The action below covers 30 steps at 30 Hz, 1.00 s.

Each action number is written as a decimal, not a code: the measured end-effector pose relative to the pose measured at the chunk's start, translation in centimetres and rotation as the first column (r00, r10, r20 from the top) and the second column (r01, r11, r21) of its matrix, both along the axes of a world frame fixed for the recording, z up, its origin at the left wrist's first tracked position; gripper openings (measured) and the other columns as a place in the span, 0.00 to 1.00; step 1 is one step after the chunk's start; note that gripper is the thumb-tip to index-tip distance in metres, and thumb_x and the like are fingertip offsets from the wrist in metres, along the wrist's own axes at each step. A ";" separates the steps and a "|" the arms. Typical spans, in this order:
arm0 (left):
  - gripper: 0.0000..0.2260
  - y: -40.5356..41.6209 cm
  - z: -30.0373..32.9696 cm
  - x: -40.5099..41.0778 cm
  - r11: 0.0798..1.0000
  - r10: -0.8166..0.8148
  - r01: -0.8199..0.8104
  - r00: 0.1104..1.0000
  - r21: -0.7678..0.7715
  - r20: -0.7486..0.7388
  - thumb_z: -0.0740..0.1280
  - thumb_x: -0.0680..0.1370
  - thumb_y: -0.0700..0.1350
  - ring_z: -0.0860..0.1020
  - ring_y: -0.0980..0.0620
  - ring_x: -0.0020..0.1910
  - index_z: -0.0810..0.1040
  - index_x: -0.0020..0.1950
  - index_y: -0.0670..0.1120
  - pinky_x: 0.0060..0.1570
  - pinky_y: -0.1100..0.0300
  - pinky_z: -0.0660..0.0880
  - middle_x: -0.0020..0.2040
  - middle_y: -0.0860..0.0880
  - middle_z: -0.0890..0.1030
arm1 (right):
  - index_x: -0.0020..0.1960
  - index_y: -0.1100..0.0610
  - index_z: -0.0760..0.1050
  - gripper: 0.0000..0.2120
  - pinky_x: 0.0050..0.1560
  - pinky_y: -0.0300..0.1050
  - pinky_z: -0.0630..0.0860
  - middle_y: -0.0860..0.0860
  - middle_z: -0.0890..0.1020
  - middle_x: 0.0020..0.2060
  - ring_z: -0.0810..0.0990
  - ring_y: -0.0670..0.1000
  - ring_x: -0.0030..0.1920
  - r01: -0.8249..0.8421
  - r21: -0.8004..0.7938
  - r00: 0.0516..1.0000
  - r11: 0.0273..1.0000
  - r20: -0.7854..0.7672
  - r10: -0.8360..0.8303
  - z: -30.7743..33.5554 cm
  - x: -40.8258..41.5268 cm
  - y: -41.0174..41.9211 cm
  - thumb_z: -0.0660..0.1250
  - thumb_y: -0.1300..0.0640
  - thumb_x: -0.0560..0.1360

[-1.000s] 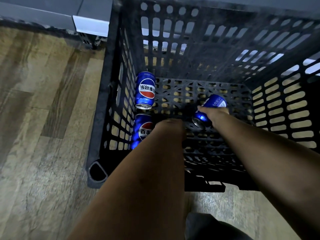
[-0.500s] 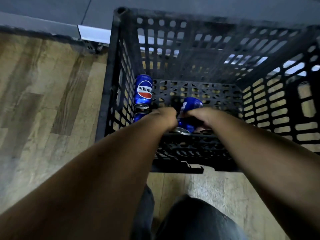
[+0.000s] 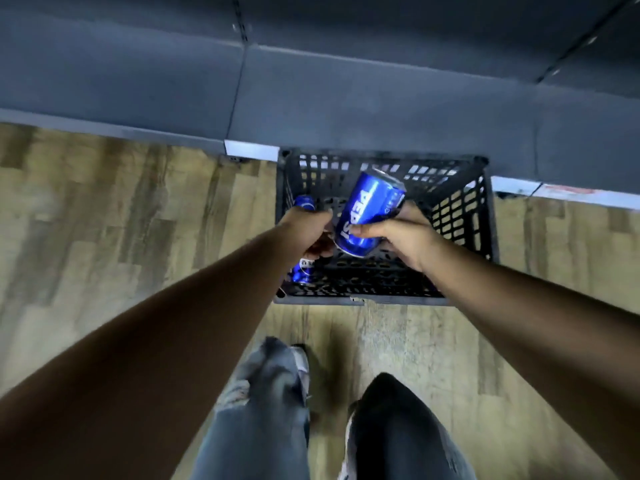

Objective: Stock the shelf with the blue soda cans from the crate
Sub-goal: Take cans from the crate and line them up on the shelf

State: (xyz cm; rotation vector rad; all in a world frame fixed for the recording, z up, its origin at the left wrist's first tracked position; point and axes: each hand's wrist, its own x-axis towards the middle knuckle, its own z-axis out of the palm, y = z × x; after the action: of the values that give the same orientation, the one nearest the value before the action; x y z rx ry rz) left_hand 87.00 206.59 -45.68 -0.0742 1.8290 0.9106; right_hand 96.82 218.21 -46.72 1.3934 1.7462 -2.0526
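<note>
A blue can [image 3: 369, 213] is gripped by the curled fingers [image 3: 367, 231] of the right hand [image 3: 403, 237], tilted above the crate [image 3: 460, 216]. The left hand [image 3: 309, 230] is curled beside it; its hold cannot be told. Two more cans [image 3: 302, 271] lie along the crate's left wall.

From my remote seat I see both forearms bare, no sleeves reaching into view, no watch or band at either wrist. The left hand [image 3: 308, 230] and right hand [image 3: 401, 237] wear no gloves and no rings that I can make out. Lower down, the legs are in trousers: the left leg [image 3: 256, 427] in faded grey-blue denim with pale, worn patches around the knee, the right leg [image 3: 398, 438] much darker, nearly black in this light. Beside each leg I catch a pale edge of a shoe [image 3: 301, 358], blurred, its details too smeared to tell.
</note>
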 end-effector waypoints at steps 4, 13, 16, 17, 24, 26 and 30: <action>0.18 -0.5 9.9 -1.5 0.999 -0.017 0.016 0.999 0.048 0.027 0.56 0.83 0.50 0.74 0.56 0.16 0.73 0.38 0.42 0.20 0.70 0.69 0.19 0.50 0.76 | 0.45 0.58 0.78 0.18 0.56 0.58 0.76 0.58 0.83 0.44 0.81 0.57 0.45 0.070 0.007 0.994 0.998 -0.081 -0.069 8.5 -0.6 -1.4 0.74 0.75 0.61; 0.20 -0.3 25.4 -4.7 0.993 -0.096 0.085 0.986 0.085 0.136 0.48 0.83 0.54 0.79 0.50 0.25 0.71 0.49 0.41 0.30 0.63 0.71 0.28 0.43 0.79 | 0.56 0.61 0.71 0.39 0.53 0.45 0.75 0.50 0.82 0.49 0.80 0.50 0.50 -0.046 0.444 0.992 0.895 -0.086 0.094 23.0 -4.2 -2.1 0.84 0.60 0.50; 0.25 -0.5 28.9 -5.6 0.992 -0.052 0.028 0.979 0.126 0.198 0.46 0.83 0.58 0.78 0.45 0.35 0.68 0.62 0.39 0.37 0.59 0.72 0.40 0.37 0.79 | 0.55 0.52 0.65 0.36 0.51 0.41 0.72 0.45 0.78 0.48 0.77 0.48 0.51 -0.072 0.551 0.987 0.831 -0.079 0.137 27.2 -4.3 -2.4 0.83 0.61 0.54; 0.28 -0.7 29.9 -5.8 0.991 -0.046 0.017 0.976 0.133 0.212 0.47 0.82 0.60 0.78 0.44 0.37 0.67 0.66 0.38 0.37 0.58 0.73 0.43 0.36 0.79 | 0.55 0.51 0.65 0.36 0.51 0.40 0.71 0.44 0.77 0.49 0.77 0.47 0.52 -0.078 0.576 0.983 0.814 -0.091 0.159 28.6 -4.3 -2.6 0.83 0.61 0.55; 0.37 -0.7 37.1 -6.9 0.972 -0.119 0.077 0.976 0.220 0.185 0.45 0.77 0.69 0.80 0.43 0.41 0.74 0.61 0.38 0.40 0.55 0.73 0.48 0.38 0.79 | 0.63 0.57 0.69 0.34 0.44 0.22 0.63 0.51 0.77 0.55 0.74 0.47 0.53 -0.090 0.821 0.932 0.563 -0.131 0.339 36.5 -4.5 -3.1 0.79 0.64 0.60; 0.35 -0.7 39.4 -7.2 0.960 -0.127 0.083 0.980 0.268 0.151 0.45 0.75 0.71 0.80 0.42 0.43 0.75 0.57 0.44 0.42 0.54 0.72 0.45 0.40 0.81 | 0.64 0.58 0.69 0.34 0.46 0.17 0.60 0.50 0.75 0.56 0.71 0.44 0.52 -0.056 0.859 0.911 0.509 -0.164 0.378 38.3 -4.8 -2.7 0.78 0.64 0.61; 0.34 -1.3 43.1 -7.6 0.936 -0.202 0.194 0.979 0.293 -0.002 0.43 0.75 0.70 0.80 0.44 0.42 0.74 0.60 0.47 0.49 0.51 0.72 0.44 0.43 0.81 | 0.63 0.64 0.70 0.32 0.51 0.17 0.58 0.59 0.76 0.57 0.75 0.56 0.57 -0.056 0.947 0.872 0.317 -0.108 0.477 41.0 -5.5 -1.1 0.76 0.69 0.62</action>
State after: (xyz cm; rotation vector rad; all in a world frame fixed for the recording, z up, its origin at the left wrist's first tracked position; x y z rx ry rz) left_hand 79.37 205.33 -2.59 0.2772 1.6242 1.0188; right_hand 91.34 217.10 -5.77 0.6122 3.3470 -1.0515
